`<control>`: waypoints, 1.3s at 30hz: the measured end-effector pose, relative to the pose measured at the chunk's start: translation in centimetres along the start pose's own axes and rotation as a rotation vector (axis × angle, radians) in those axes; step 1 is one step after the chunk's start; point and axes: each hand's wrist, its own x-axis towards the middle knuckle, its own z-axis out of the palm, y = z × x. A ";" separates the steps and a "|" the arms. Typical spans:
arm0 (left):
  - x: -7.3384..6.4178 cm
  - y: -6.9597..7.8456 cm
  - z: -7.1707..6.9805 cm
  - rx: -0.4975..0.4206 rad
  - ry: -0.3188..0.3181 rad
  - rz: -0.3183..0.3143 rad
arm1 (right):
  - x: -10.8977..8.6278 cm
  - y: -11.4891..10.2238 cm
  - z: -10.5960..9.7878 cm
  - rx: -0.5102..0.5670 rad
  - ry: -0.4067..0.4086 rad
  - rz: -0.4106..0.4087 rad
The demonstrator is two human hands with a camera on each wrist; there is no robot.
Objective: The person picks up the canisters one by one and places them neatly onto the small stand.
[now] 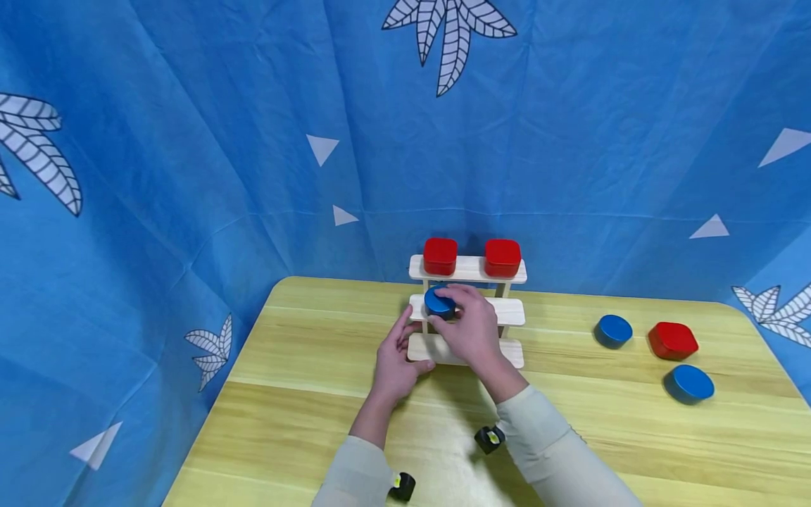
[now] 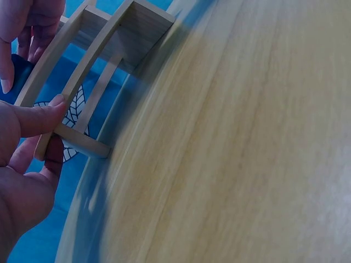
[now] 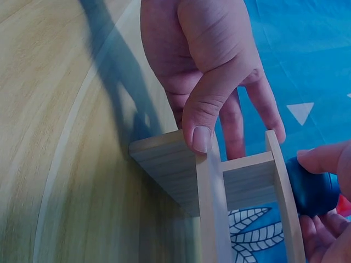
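Note:
A small three-tier wooden shelf [image 1: 465, 350] stands near the back of the table. My right hand [image 1: 472, 327] pinches a round blue tin [image 1: 438, 303] between thumb and fingers at the left part of the middle tier. In the right wrist view the blue tin [image 3: 312, 189] sits right against the shelf board. My left hand [image 1: 395, 366] grips the left end of the shelf; the left wrist view shows its thumb over a board's edge and fingers curled beneath. Two red square tins with rounded corners, one left [image 1: 440, 256] and one right [image 1: 503, 258], rest on the top tier.
To the right on the table lie a small round blue tin [image 1: 612, 332], a red tin [image 1: 673, 341] and a larger round blue tin [image 1: 688, 384]. A blue curtain [image 1: 405, 162] with leaf prints hangs behind the wooden table [image 1: 304, 338].

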 end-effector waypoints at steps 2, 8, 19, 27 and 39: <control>-0.3 0.8 0.0 -0.005 -0.007 -0.007 | 0.0 0.1 0.0 -0.002 0.005 -0.007; -0.7 2.0 0.0 -0.016 -0.017 -0.015 | 0.0 0.2 0.2 -0.006 0.017 -0.020; -0.6 2.0 0.1 -0.009 -0.012 -0.033 | -0.5 0.3 0.0 0.055 0.044 -0.002; -0.7 2.0 0.2 -0.001 0.002 -0.017 | -1.0 0.3 -0.3 0.111 0.054 -0.024; 0.4 -0.6 0.2 0.016 0.020 -0.033 | -2.0 0.6 -1.1 0.125 0.106 -0.047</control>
